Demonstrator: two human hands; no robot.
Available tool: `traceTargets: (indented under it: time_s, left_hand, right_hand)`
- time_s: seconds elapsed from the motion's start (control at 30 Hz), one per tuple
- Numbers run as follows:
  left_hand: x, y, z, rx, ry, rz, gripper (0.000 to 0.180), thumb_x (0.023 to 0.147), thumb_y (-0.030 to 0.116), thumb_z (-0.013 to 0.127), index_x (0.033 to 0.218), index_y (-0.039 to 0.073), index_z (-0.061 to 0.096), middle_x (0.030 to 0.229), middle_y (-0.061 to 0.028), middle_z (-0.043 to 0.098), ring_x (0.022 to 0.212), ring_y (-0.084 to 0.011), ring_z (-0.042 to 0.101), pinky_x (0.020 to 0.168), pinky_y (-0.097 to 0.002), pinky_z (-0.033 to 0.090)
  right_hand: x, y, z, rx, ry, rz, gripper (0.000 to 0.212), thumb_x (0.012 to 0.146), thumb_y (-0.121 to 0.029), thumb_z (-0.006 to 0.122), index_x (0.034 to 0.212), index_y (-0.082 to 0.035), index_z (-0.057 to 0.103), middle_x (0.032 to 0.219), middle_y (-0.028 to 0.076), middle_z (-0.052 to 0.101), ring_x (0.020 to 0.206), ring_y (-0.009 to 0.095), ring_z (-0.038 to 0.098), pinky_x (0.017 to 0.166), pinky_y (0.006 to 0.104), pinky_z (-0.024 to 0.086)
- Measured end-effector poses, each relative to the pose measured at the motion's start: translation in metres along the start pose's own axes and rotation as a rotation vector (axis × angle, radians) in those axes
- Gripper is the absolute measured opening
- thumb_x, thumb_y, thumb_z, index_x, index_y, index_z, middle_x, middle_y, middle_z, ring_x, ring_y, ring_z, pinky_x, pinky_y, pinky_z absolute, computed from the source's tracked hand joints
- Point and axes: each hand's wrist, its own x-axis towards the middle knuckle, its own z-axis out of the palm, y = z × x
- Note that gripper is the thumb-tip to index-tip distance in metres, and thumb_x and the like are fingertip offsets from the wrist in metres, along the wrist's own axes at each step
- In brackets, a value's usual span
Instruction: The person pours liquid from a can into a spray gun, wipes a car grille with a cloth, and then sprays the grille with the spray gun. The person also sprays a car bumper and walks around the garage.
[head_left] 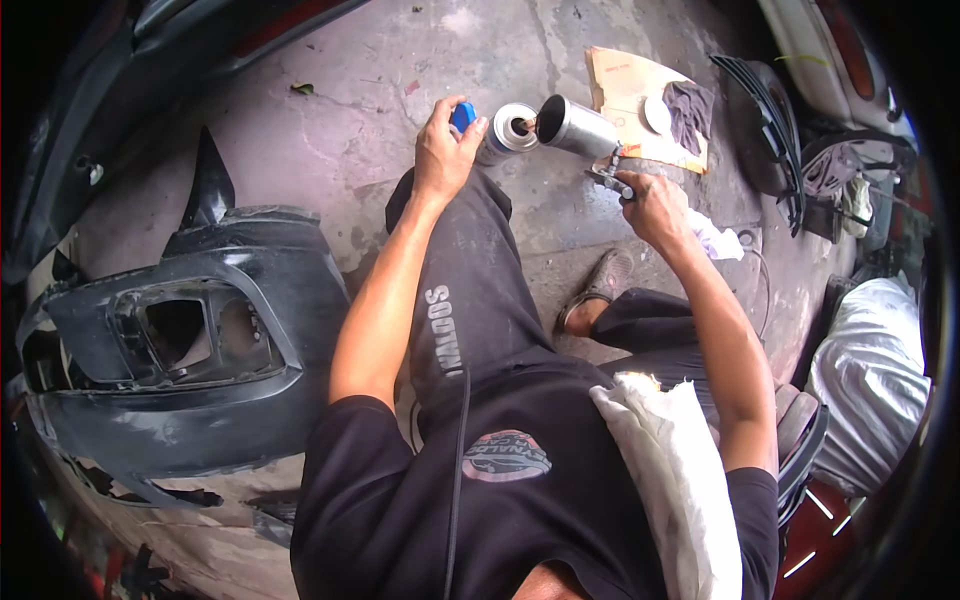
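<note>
two bare hands are at work over the floor, close to each other. the left hand [443,155] has its thumb and fingers closed around a blue piece [463,117], maybe a cap, right at the side of a round tin can [503,132]; i cannot tell how much of the can itself those fingers grip. the can's hole faces up, and just to the right of it a silver cup [588,130] lies tipped on its side in the air, mouth toward the can, with a small brownish streak showing between the two. that cup joins a spray gun [612,182], and the right hand [657,208] has its fingers clamped on the gun's handle. past the cup, a sheet of tan paper [620,80] lies on the concrete floor [380,110], bearing a white disc [656,115] and a crumpled dark cloth [692,110]. a white rag [715,238] is beside the right wrist. below the hands come the dark trousers [470,240], one brown shoe [608,278] and the black shirt [400,500], with a long white bundle [675,470] across its right side. off to the left sits a dark car bumper [180,410].
</note>
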Motion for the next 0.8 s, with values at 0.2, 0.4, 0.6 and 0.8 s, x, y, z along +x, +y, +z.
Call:
traceTargets:
  time_s: [0.2, 0.4, 0.6, 0.8]
  left_hand:
    - [0.001, -0.002, 0.0, -0.002, 0.005, 0.007, 0.043, 0.094, 0.024, 0.077, 0.129, 0.002, 0.063, 0.094, -0.0127, 0.073, 0.083, -0.0217, 0.068, 0.075, -0.0361, 0.054]
    - [0.001, -0.007, 0.003, -0.027, 0.081, 0.092, 0.043, 0.091, 0.027, 0.079, 0.124, 0.002, 0.064, 0.083, -0.0155, 0.068, 0.068, -0.0249, 0.064, 0.067, -0.0393, 0.052]
    - [0.0, -0.007, 0.002, -0.043, 0.082, 0.091, 0.044, 0.091, 0.026, 0.079, 0.125, 0.002, 0.064, 0.084, -0.0157, 0.069, 0.069, -0.025, 0.064, 0.067, -0.0392, 0.053]
    - [0.0, -0.007, 0.001, -0.035, 0.091, 0.097, 0.043, 0.092, 0.024, 0.078, 0.125, 0.001, 0.064, 0.087, -0.0169, 0.07, 0.07, -0.0264, 0.065, 0.069, -0.04, 0.053]
  right_hand:
    - [0.0, -0.002, -0.005, -0.014, 0.084, -0.055, 0.036, 0.078, -0.004, 0.067, 0.11, -0.014, 0.078, 0.087, 0.022, 0.074, 0.083, 0.04, 0.074, 0.077, 0.0511, 0.058]
    - [0.007, 0.0, -0.005, -0.033, 0.099, -0.095, 0.029, 0.077, -0.003, 0.066, 0.102, -0.01, 0.079, 0.085, 0.022, 0.073, 0.081, 0.04, 0.074, 0.073, 0.0515, 0.058]
    - [0.016, 0.001, -0.005, -0.093, 0.034, -0.072, 0.035, 0.076, -0.004, 0.066, 0.108, -0.012, 0.078, 0.087, 0.023, 0.073, 0.084, 0.041, 0.073, 0.079, 0.0513, 0.057]
    - [0.023, -0.008, -0.01, -0.179, 0.066, -0.105, 0.024, 0.075, -0.004, 0.066, 0.095, -0.006, 0.078, 0.083, 0.023, 0.072, 0.08, 0.041, 0.073, 0.074, 0.0513, 0.057]
